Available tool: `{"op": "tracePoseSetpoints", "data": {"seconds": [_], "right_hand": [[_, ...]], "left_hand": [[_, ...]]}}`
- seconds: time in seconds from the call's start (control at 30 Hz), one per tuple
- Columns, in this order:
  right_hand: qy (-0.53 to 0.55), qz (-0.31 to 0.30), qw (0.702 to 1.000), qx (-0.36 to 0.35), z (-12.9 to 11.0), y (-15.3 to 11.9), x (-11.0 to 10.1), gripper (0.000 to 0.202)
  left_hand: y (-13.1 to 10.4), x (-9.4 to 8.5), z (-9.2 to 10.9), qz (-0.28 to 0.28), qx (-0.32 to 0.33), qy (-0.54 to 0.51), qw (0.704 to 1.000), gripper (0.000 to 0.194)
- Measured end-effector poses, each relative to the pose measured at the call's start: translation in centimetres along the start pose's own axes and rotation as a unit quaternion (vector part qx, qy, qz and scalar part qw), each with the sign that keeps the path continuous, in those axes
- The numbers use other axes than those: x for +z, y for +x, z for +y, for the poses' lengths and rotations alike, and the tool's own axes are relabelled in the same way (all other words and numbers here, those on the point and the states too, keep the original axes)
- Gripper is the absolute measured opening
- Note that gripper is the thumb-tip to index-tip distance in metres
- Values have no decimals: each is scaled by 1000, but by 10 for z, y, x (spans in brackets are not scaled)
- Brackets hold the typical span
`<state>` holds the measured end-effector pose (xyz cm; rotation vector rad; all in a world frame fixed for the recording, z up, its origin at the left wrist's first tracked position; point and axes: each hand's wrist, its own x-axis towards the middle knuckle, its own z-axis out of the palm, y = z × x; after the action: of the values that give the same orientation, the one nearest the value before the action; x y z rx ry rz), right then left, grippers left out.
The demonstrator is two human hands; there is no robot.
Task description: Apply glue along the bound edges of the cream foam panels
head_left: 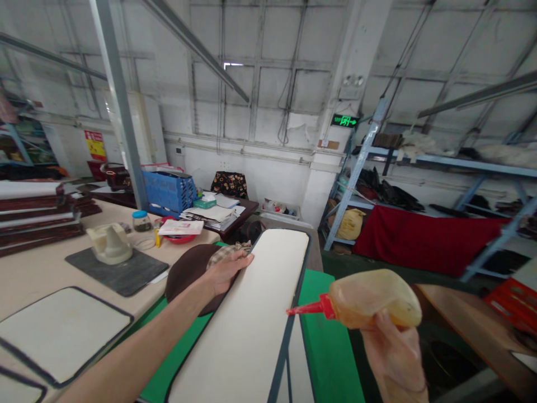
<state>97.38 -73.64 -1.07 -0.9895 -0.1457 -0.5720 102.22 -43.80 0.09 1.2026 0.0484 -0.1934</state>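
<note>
The panel (pixel 255 313), long and white with a dark border (pixel 297 296), lies in front of you over a green surface (pixel 331 330). Its long axis runs away from you, tipped a little to your right at the far end; the near end runs out of view. The relation that matters is at its right-hand long edge: the red nozzle (pixel 310 308) of the bottle (pixel 377 296) points left across that border, its tip right at it. Whether the tip touches or hovers just above, you cannot tell from this view.

Your right hand (pixel 396 347) is wrapped around the bottle, which lies on its side, amber liquid low inside. That hand is well clear of the panel, off to its right; only the nozzle reaches the edge. Your left hand (pixel 226 271) grasps the panel's opposite long edge toward the far end, thumb on the white face, the other fingers mostly hidden. So the panel lies between your hands, the left on it, the right beside it.

Below the panel's right edge, part of another white piece (pixel 298 358) shows. Beyond your left forearm sits a brown rounded thing (pixel 188 274). Farther left, the beige table (pixel 25 280) bears a flat dark-edged piece (pixel 62 330), a tape dispenser (pixel 111 246) on a dark mat (pixel 138 271), and a blue-lidded jar (pixel 141 221).
</note>
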Motion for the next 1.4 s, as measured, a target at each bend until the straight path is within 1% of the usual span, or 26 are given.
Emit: {"op": "tracePoseSetpoints", "data": {"seconds": [0.13,0.3,0.43,0.53,0.8,0.93,1.07,1.2,1.4], "right_hand": [[1,4,1000,1,-4,-1,-4,30],[9,24,1000,18,-7,1,-11,34],[10,8,1000,13,-7,3,-16,33],[6,-6,1000,3,-7,2,-21,32],[4,-27,999,21,-11,2,-30,26],[2,-24,999,24,-13,3,-34,27],[8,-27,999,39,-14,3,-40,28],[11,-43,998,38,-13,4,-45,31],[10,-49,998,39,-10,5,-52,31]], "left_hand": [[4,7,2,7,4,7,1000,47],[6,13,4,7,-11,13,1000,48],[8,19,6,22,-13,10,1000,47],[9,22,7,33,-10,6,999,43],[15,24,5,55,-2,-7,998,36],[19,26,3,65,2,-17,998,37],[22,26,-1,90,8,-27,996,38],[22,25,-3,100,9,-33,994,36],[18,23,-4,115,19,-42,992,34]]}}
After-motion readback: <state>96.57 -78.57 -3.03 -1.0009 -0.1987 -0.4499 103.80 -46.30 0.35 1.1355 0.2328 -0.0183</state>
